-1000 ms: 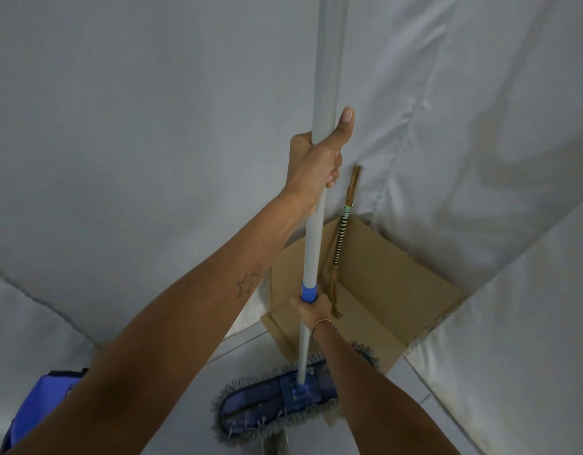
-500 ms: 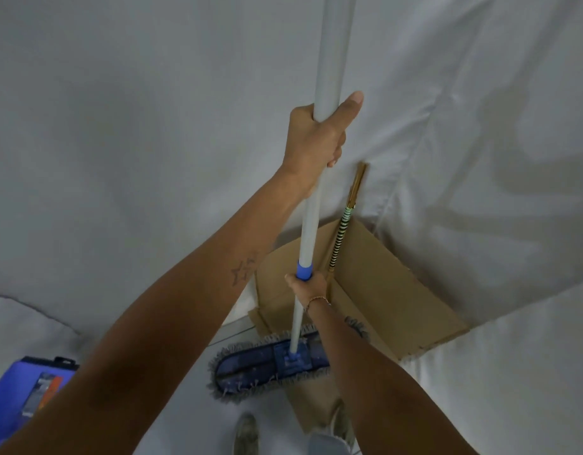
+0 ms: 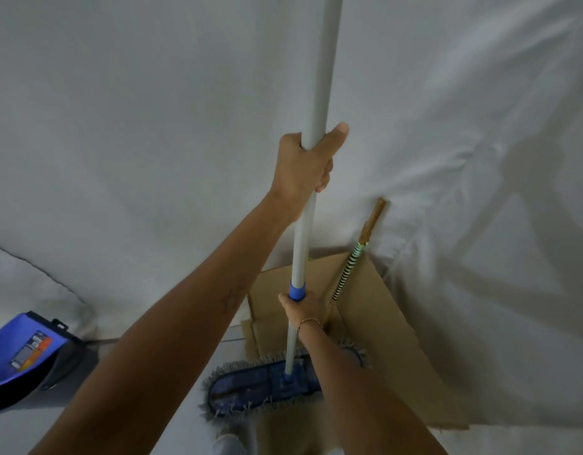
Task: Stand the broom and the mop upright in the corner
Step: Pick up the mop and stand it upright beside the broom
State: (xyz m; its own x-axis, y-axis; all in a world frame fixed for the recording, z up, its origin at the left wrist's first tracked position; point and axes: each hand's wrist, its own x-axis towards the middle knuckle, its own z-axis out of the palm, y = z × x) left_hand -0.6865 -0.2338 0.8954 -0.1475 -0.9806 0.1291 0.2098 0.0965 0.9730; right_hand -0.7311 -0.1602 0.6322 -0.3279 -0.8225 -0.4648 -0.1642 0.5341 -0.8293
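Observation:
The mop (image 3: 319,77) has a long grey handle with a blue collar and stands nearly upright. Its flat blue fringed head (image 3: 264,384) lies on the floor by the cardboard. My left hand (image 3: 305,165) grips the handle high up, thumb pointing up. Lower down, my right hand (image 3: 301,305) holds the handle just under the blue collar. Upright in the corner stands the broom (image 3: 359,254), with a brown top and a green-and-black striped wrap. It leans against the white fabric wall, and its lower part is hidden behind my right hand and the cardboard.
An open cardboard box (image 3: 379,320) sits in the corner where the white fabric walls (image 3: 135,126) meet. A blue and black dustpan (image 3: 24,356) lies on the floor at the left. A shoe (image 3: 231,441) shows at the bottom edge.
The view has tilted down and to the left, so the dustpan shows more. Both hands keep their grip and the mop head stays at the cardboard's front.

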